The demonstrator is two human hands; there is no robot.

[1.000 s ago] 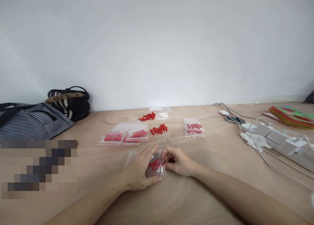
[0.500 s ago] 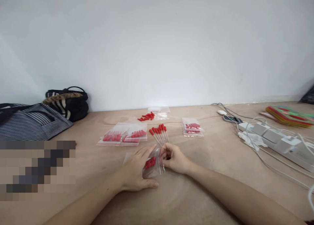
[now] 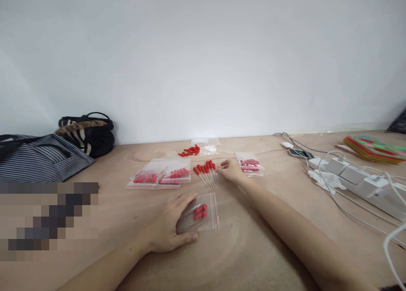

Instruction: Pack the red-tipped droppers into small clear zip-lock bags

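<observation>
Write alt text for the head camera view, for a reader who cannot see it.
A person's left hand lies flat on a small clear bag of red-capped pieces on a wooden table, while the right hand reaches to a fan of loose red-tipped sticks. Filled bags lie behind; a power strip sits to the right, striped bags to the left.

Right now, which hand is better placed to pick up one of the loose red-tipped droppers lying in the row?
Probably the right hand: its fingertips sit beside the row of droppers. The left hand lies flat on the small clear bag, pinning it to the table.
</observation>
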